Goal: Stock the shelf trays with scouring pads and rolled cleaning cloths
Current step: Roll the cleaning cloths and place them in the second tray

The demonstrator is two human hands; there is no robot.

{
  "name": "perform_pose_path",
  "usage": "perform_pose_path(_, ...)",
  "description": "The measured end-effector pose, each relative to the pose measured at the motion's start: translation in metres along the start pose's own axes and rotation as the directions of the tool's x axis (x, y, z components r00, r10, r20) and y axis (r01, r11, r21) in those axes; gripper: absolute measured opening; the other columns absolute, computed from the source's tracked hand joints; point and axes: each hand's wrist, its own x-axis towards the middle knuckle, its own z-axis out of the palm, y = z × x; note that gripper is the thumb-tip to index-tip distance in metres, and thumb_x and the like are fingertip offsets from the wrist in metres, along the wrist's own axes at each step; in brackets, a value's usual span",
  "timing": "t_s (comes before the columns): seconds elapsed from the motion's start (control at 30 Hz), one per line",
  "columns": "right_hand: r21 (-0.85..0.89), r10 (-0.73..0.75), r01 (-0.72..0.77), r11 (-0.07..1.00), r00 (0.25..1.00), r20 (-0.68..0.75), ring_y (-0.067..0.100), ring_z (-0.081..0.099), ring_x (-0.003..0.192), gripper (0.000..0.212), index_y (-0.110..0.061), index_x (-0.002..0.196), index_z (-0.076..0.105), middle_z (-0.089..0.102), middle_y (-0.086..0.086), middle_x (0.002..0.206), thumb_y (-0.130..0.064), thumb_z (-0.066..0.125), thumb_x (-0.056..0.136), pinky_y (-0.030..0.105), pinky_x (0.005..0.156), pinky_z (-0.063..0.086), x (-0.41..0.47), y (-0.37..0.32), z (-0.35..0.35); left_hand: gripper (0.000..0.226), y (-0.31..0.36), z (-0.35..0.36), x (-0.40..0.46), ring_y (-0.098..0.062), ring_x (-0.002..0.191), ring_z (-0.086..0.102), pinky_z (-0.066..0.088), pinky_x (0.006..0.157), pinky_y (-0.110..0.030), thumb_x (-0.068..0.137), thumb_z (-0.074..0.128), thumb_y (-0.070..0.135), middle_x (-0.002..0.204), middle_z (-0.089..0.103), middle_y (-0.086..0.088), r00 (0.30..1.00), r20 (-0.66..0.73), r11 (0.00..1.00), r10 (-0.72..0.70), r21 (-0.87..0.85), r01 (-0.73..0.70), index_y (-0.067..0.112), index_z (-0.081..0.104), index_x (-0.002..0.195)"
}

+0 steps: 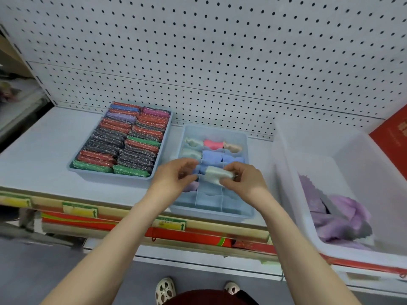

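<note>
A white shelf (39, 150) is backed by pegboard (220, 51). Above the divided tray (246, 213), a pale rolled cloth (214, 172) is pinched at its right end by the right hand (243, 180). The left hand (174, 173) is curled just beside its left end; contact cannot be told. Scouring pads (123, 139) fill the left tray (74, 169).

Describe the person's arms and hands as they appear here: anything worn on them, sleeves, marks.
Both forearms are bare from the bottom edge of the frame to the wrists, with no sleeves in view. The left hand and right hand wear no gloves, and no watch, bracelet or ring shows. Fingernails are too blurred to judge.
</note>
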Motion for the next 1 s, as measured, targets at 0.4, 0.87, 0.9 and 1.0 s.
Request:
perform_pose_path(0.4, -0.352, -0.130, 0.129, 0.927, 0.991, 0.021, 0.017, 0.059, 0.079, 0.015, -0.028, 0.082, 0.058, 0.063, -0.011, 0.077, -0.021, 0.072, 0.079, 0.033, 0.066, 0.045, 0.005, 0.012, 0.046, 0.013, -0.023, 0.009, 0.019, -0.021, 0.105, 0.054, 0.027, 0.067, -0.025, 0.094, 0.056, 0.027, 0.102, 0.065, 0.001, 0.923, 0.329, 0.466, 0.202, 0.796, -0.386, 0.021, 0.067, 0.098)
perform_pose_path(0.87, -0.621, -0.196, 0.167, 0.766, 0.980, 0.021, 0.025, 0.057, 0.103, 0.020, -0.027, 0.104, 0.070, 0.069, 0.004, 0.099, -0.034, 0.068, 0.084, 0.032, 0.072, 0.040, 0.017, 0.002, 0.050, 0.015, -0.030, 0.017, 0.027, -0.026, 0.080, 0.062, 0.026, 0.056, -0.029, 0.093, 0.054, 0.023, 0.085, 0.064, 0.000, 0.935, 0.292, 0.441, 0.203, 0.825, -0.354, 0.023, 0.051, 0.078)
perform_pose_path(0.9, -0.610, -0.194, 0.170, 0.774, 0.981, 0.028, 0.024, 0.057, 0.103, 0.021, -0.029, 0.103, 0.070, 0.070, 0.002, 0.099, -0.036, 0.069, 0.084, 0.032, 0.072, 0.041, 0.019, 0.003, 0.051, 0.016, -0.030, 0.017, 0.028, -0.026, 0.080, 0.062, 0.026, 0.056, -0.029, 0.093, 0.054, 0.023, 0.085, 0.063, 0.000, 0.934, 0.292, 0.451, 0.204, 0.819, -0.354, 0.023, 0.050, 0.077)
perform_pose_path(1.0, -0.610, -0.157, 0.171, 0.773, 0.985, 0.077, 0.024, 0.060, 0.099, 0.022, -0.028, 0.103, 0.071, 0.071, 0.001, 0.096, -0.036, 0.069, 0.083, 0.031, 0.070, 0.042, 0.021, 0.008, 0.052, 0.015, -0.030, 0.015, 0.026, -0.028, 0.079, 0.059, 0.026, 0.057, -0.030, 0.092, 0.056, 0.024, 0.084, 0.063, -0.004, 0.930, 0.295, 0.485, 0.221, 0.794, -0.367, 0.019, 0.055, 0.078)
